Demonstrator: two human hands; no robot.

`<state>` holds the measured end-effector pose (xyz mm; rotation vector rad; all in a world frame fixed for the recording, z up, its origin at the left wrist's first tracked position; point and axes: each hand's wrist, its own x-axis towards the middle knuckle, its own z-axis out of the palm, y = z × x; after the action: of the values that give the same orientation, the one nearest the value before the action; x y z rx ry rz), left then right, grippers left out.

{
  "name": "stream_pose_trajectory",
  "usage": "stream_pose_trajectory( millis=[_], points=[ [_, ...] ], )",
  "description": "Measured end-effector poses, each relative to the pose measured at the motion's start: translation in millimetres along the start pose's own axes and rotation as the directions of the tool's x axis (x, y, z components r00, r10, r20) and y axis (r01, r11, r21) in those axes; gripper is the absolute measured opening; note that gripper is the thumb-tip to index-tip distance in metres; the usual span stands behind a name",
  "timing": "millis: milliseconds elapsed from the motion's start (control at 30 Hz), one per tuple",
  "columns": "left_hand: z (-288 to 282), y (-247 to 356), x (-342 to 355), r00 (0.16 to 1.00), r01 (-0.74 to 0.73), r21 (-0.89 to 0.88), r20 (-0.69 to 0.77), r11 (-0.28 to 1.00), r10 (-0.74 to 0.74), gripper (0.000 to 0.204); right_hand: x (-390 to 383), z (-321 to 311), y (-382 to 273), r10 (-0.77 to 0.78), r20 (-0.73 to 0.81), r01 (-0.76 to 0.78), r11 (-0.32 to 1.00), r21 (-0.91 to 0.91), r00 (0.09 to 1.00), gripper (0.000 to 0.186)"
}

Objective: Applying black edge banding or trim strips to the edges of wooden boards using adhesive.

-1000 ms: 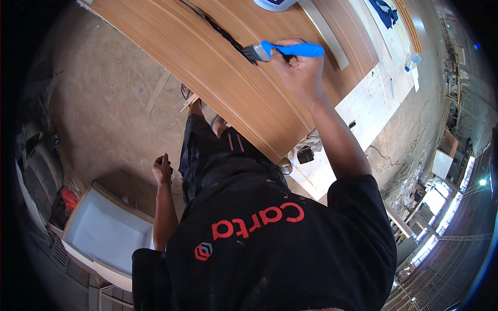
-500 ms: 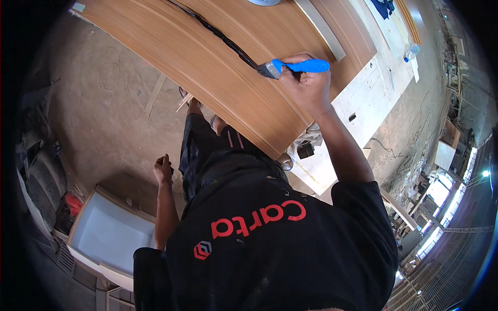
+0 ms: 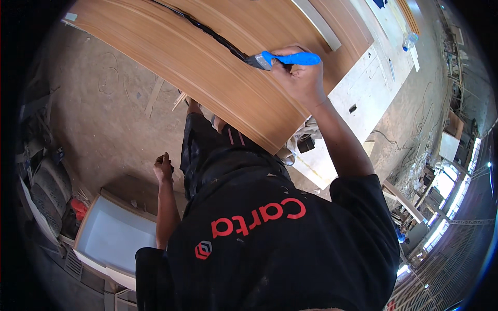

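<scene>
Head view looks down on a wooden board (image 3: 207,67) with a dark painted line (image 3: 202,28) running along it. Right hand (image 3: 298,78) grips a blue-handled brush (image 3: 282,58), bristles touching the board at the line's end. Left hand (image 3: 163,168) hangs loosely curled below the board's near edge, holding nothing, above a white drawer (image 3: 111,236) on the floor.
</scene>
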<state>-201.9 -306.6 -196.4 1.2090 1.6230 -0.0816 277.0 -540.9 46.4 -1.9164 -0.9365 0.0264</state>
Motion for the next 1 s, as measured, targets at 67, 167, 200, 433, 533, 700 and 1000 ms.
stream_pose_trajectory(
  millis=[67, 167, 200, 433, 533, 700, 1000],
  points=[
    [1, 0, -3, 1.000, 0.000, -0.001, 0.009, 1.000, 0.000, 0.034, -9, -8, -2, 0.001, 0.005, -0.001, 1.000, -0.023, 1.000, 0.019],
    [3, 3, -8, 1.000, -0.004, -0.003, 0.022, 1.000, 0.004, 0.033, -21, -21, -3, 0.007, 0.020, -0.006, 0.999, -0.045, 1.000, 0.019],
    [3, 4, -10, 1.000, -0.005, -0.003, 0.025, 1.000, 0.005, 0.033, -25, -26, -3, 0.011, 0.034, -0.009, 0.999, -0.053, 0.999, 0.020],
    [9, 25, -20, 1.000, -0.001, 0.056, 0.014, 0.998, 0.000, 0.032, -17, -21, -7, -0.040, -0.055, 0.040, 0.999, 0.002, 0.998, 0.021],
    [7, 20, -18, 1.000, -0.012, 0.043, 0.011, 0.999, 0.011, 0.034, -21, -21, -3, -0.040, -0.041, 0.040, 0.999, -0.006, 0.998, 0.020],
    [4, 13, -12, 1.000, -0.020, 0.057, 0.021, 0.998, 0.019, 0.037, -41, -29, 3, -0.039, -0.026, 0.037, 0.998, -0.049, 0.999, 0.021],
    [12, 21, -10, 0.998, -0.037, 0.134, 0.049, 0.990, 0.031, 0.036, -85, -63, 0, 0.052, -0.011, -0.053, 0.993, -0.102, 0.999, 0.029]
  ],
)
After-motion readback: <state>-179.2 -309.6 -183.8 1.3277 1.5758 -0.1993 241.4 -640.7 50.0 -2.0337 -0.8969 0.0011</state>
